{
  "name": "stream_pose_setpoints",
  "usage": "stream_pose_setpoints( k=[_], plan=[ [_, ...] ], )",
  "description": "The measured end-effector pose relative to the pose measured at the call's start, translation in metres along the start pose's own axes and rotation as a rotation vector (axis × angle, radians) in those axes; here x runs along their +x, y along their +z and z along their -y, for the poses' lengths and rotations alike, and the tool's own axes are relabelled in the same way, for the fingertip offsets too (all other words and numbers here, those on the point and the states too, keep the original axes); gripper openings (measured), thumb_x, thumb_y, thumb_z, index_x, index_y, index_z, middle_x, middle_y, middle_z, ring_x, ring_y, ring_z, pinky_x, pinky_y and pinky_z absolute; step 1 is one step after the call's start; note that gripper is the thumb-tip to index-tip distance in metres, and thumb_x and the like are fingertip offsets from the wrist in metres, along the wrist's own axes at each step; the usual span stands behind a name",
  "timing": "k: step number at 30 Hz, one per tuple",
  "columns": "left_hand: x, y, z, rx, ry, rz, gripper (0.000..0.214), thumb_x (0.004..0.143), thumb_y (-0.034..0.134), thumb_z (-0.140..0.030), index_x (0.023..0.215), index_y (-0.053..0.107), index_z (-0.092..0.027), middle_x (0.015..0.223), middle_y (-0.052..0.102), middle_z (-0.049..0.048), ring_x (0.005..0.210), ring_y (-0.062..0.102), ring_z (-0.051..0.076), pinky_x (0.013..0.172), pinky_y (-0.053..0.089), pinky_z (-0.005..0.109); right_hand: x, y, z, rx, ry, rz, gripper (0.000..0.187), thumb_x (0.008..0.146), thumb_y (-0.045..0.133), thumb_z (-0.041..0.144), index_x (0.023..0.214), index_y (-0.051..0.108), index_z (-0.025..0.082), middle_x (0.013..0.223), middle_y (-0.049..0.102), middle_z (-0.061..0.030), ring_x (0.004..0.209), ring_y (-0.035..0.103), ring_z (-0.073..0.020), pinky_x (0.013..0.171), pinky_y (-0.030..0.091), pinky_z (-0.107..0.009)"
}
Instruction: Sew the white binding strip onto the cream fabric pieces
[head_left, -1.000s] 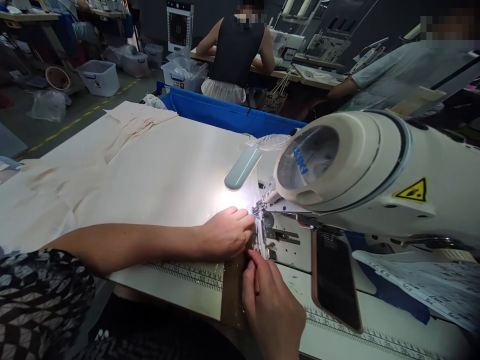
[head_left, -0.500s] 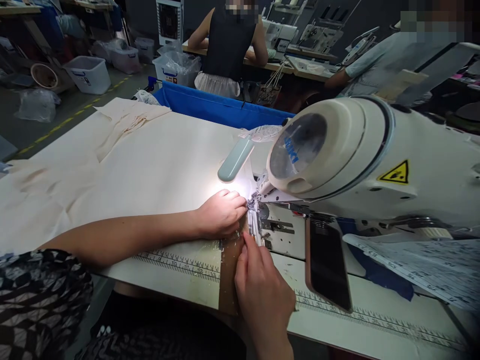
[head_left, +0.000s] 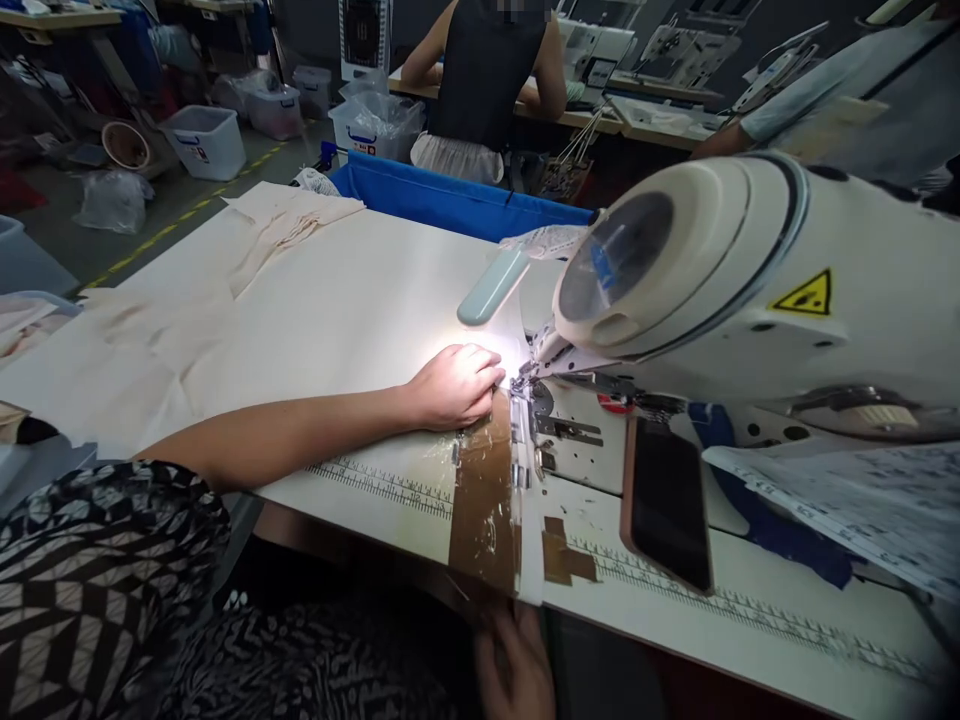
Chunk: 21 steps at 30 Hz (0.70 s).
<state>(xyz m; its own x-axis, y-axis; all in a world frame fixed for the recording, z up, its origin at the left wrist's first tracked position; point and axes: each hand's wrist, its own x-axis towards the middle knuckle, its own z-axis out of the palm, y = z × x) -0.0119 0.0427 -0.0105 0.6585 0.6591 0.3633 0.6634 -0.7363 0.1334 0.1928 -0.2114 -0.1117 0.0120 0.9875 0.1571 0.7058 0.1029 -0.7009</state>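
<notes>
My left hand (head_left: 459, 385) rests on the table just left of the sewing machine's needle area (head_left: 521, 382), its fingers bent and pressed together under the lamp light. What lies under those fingertips is hidden. A narrow white strip (head_left: 532, 545) runs from the presser foot through metal guides (head_left: 519, 470) to the table's front edge. Below that edge, at the strip's lower end, is my right hand (head_left: 516, 660), fingers curled and in shadow; I cannot make out what they hold. Brown tape (head_left: 484, 500) covers the tabletop between the strip and the printed ruler (head_left: 390, 488).
The white machine head (head_left: 697, 260) overhangs the right side. A phone (head_left: 667, 505) and printed paper (head_left: 817, 500) lie beneath it. Pale fabric (head_left: 142, 330) spreads at left. Behind the table are a blue cloth trough (head_left: 465, 205), a seated person (head_left: 487, 80) and plastic bins (head_left: 204, 142).
My right hand has dropped from beside the presser foot to below the table edge, uncovering the white strip and brown tape. My left hand stays by the needle. The camera view has shifted slightly.
</notes>
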Motion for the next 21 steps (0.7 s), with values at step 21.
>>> stream_pose_setpoints(
  k=[21],
  plan=[
    [-0.025,-0.007,-0.011,-0.009,-0.063,-0.060,0.027,0.089,0.040,-0.015,0.101,0.064,-0.013,0.113,0.066,0.0121,0.101,0.059,0.024,0.088,0.051,0.040,-0.059,0.049,0.032,0.417,0.100,0.410,0.032,0.097,0.039,0.031,0.100,0.067,0.019,0.091,0.073,-0.0095,0.086,0.071,-0.0212,0.073,0.054,-0.028]
  ],
)
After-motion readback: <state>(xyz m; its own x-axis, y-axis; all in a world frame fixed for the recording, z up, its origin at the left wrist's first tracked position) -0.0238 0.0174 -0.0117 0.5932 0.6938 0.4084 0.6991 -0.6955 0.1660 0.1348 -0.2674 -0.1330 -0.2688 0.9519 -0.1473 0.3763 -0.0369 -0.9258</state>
